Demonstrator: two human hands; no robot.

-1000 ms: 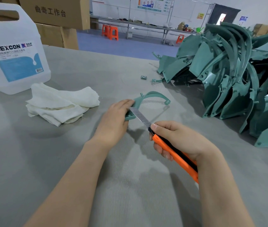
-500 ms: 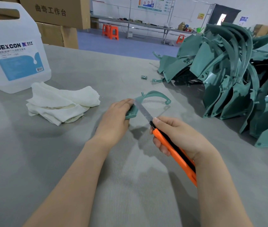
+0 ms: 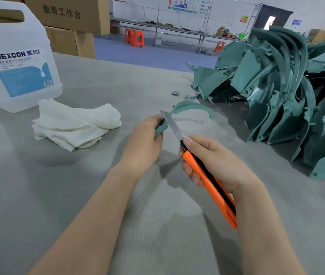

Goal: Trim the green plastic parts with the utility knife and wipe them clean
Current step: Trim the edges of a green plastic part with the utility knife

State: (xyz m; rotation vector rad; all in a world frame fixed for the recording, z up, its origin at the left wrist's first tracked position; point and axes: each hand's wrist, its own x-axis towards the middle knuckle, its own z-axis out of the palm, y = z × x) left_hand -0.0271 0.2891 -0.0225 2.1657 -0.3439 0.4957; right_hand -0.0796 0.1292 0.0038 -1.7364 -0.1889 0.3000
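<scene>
Left hand (image 3: 143, 139) grip curled around green plastic part (image 3: 189, 108), right hand (image 3: 215, 161) grip wrapped around orange utility knife (image 3: 207, 179), blade against part

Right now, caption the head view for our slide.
Left hand grips green part; right hand sets utility knife to it.

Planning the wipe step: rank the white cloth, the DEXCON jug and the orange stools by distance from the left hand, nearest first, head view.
1. White cloth: on the table, just left of the left hand.
2. DEXCON jug: behind the cloth, far left.
3. Orange stools: on the floor beyond the table.
</scene>
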